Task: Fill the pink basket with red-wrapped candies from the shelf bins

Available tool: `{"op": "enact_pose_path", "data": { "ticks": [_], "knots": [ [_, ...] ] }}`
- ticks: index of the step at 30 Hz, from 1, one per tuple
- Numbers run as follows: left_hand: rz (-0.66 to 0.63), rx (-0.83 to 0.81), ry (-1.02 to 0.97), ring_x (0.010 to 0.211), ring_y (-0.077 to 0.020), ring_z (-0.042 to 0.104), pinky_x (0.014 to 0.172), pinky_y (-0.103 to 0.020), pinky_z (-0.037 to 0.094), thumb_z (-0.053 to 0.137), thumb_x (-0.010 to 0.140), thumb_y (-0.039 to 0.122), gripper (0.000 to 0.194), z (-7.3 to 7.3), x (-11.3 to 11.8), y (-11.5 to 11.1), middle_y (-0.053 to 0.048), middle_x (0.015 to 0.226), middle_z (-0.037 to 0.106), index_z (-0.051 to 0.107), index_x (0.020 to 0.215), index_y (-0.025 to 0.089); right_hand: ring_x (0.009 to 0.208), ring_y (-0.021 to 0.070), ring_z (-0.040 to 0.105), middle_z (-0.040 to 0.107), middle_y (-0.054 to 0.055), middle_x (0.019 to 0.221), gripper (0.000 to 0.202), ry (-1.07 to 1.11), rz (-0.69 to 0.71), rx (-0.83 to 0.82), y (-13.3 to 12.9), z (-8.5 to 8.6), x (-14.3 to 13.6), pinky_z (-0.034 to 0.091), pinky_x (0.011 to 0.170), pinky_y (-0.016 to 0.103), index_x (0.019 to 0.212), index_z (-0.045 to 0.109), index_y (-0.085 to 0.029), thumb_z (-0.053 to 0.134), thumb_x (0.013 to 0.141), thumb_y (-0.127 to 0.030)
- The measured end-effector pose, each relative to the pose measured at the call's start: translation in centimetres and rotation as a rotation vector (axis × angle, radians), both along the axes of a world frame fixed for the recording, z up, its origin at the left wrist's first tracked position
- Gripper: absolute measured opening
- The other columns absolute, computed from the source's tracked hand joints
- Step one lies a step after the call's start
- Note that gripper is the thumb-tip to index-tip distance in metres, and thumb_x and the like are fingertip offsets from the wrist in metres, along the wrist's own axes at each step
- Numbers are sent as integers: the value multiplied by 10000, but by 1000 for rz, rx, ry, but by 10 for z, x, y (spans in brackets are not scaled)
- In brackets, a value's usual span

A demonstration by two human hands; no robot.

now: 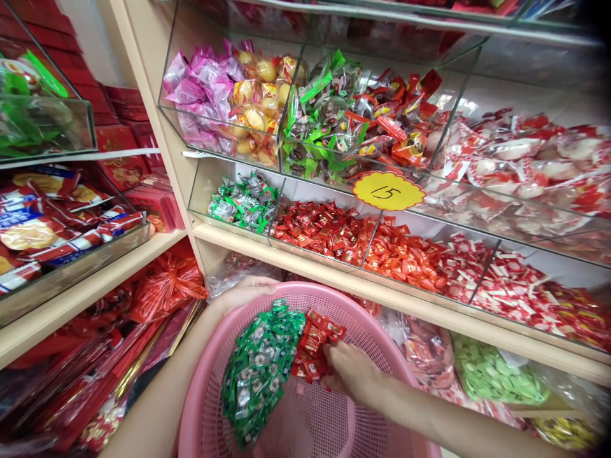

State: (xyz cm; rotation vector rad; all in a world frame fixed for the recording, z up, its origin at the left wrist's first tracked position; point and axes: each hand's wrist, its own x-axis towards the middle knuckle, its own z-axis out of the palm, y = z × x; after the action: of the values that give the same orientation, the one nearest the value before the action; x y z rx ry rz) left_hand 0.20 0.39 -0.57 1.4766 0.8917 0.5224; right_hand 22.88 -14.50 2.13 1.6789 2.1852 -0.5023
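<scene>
A pink plastic basket (195, 381) with perforated walls is tilted in front of the shelves. My left hand (251, 291) grips its far left rim, thumb side partly hidden. Inside, a heap of small green-wrapped candies (260, 369) lies along the left side. Beside it is a smaller cluster of red-wrapped candies (312, 346). My right hand (353, 372) reaches into the basket from the right, fingers curled down against the red candies. Its fingertips are partly hidden by the hand, and the red packets stick out past them.
Clear divided bins hold red candies (324, 229), green-and-silver candies (245, 200) and larger packaged sweets (258, 95). A yellow price tag (389, 189) hangs over the lower row. The wooden shelf edge (296, 257) runs just beyond the basket. Bagged green sweets (496, 372) sit low on the right.
</scene>
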Motion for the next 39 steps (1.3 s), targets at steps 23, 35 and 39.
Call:
{"op": "enact_pose_path", "data": {
  "ticks": [23,35,39],
  "knots": [
    [10,25,30,922,-211,567,795,-278,427,610,645,385,459,4,-1,-2,-55,1038,622,591,1041,153,791,177,581,612,41,857,173,150,174,55,-2,3,-5,372,620,244,892,490,-187,458,725,-154],
    [-9,30,36,919,-205,568,805,-269,421,608,653,377,450,5,0,-1,-54,1035,625,591,1041,149,826,240,575,617,115,878,218,21,-10,21,-4,0,-4,403,669,292,870,556,-129,533,702,-265],
    [3,25,30,907,-202,573,792,-268,427,607,654,378,451,3,-1,-1,-54,1034,626,588,1044,153,853,240,572,613,119,919,250,33,-7,-7,-4,-4,-6,410,690,291,895,559,-125,546,679,-250]
  ]
}}
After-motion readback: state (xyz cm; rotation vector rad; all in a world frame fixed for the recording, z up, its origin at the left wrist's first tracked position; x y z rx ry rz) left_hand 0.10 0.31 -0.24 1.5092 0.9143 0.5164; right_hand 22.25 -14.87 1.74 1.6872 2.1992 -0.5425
